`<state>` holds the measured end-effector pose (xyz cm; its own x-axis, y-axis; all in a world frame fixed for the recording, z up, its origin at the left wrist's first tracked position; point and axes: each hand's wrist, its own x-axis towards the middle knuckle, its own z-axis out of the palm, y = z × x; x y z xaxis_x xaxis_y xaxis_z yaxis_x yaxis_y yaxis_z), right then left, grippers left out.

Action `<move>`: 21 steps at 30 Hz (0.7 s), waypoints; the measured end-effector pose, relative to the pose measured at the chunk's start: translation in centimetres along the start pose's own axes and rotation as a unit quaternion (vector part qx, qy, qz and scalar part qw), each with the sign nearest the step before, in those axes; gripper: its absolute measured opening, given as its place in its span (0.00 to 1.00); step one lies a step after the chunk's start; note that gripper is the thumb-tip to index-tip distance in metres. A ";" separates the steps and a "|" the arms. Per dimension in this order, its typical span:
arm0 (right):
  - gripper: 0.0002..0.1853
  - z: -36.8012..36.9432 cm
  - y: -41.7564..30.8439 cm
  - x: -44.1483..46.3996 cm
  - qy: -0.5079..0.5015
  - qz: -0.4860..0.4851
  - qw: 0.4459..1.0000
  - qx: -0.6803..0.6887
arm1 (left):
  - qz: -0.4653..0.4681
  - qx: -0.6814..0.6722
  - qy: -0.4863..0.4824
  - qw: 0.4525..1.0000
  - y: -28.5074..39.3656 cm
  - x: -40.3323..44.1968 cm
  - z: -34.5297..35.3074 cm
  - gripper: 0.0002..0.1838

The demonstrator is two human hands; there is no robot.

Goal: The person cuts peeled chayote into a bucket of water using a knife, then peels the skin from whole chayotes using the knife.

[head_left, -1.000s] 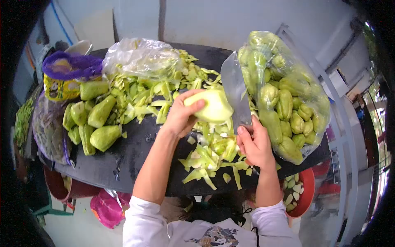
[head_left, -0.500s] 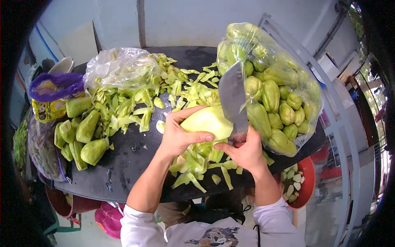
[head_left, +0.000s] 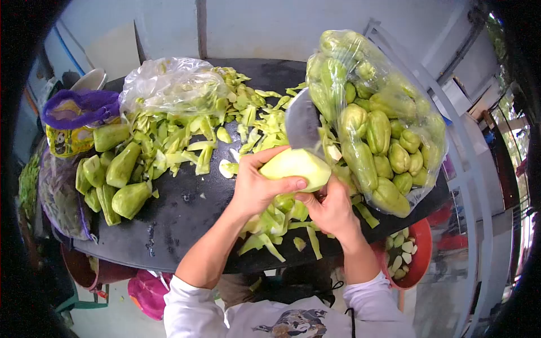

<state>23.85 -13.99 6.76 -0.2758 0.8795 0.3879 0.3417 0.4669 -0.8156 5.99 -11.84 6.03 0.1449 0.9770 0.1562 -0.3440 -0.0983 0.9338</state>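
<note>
My left hand (head_left: 255, 185) is closed around a pale peeled chayote (head_left: 296, 169), its thumb lying along the near side. In my right hand (head_left: 333, 209) is a broad-bladed knife (head_left: 302, 121); the fingers hide its handle. The grey blade rises behind the chayote's right end, tilted up and to the left. Whether the edge touches the flesh I cannot tell. Green peelings (head_left: 270, 228) lie in a heap on the black table (head_left: 186, 225) below both hands.
A clear bag of whole chayotes (head_left: 389, 141) stands to the right. At left are several chayotes (head_left: 121, 180), a purple net bag (head_left: 65, 191) and more peelings (head_left: 174, 138) beneath a clear plastic bag (head_left: 169, 84). A red bucket (head_left: 422, 253) with pale pieces sits below the table's right edge.
The knife blade has swung away and to the left, now behind the chayote rather than across its right end. Both hands and the chayote sit slightly further right in view.
</note>
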 end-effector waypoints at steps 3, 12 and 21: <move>0.28 -0.3 -0.3 0.1 -0.024 0.005 0.999 -0.049 | -0.002 -0.027 -0.021 0.999 0.2 0.0 0.2 0.33; 0.31 -1.3 -0.2 1.0 -0.059 0.056 0.997 0.005 | -0.036 -0.158 -0.123 0.979 -0.5 0.2 -0.8 0.39; 0.49 0.6 0.3 1.8 -0.024 -0.014 0.997 -0.070 | -0.049 -0.302 -0.057 0.951 -1.2 -1.1 1.1 0.44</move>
<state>22.88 -12.36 6.94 -0.3291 0.8618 0.3859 0.4542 0.5027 -0.7355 7.23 -12.98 5.05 0.2909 0.9458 0.1443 -0.7881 0.1514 0.5967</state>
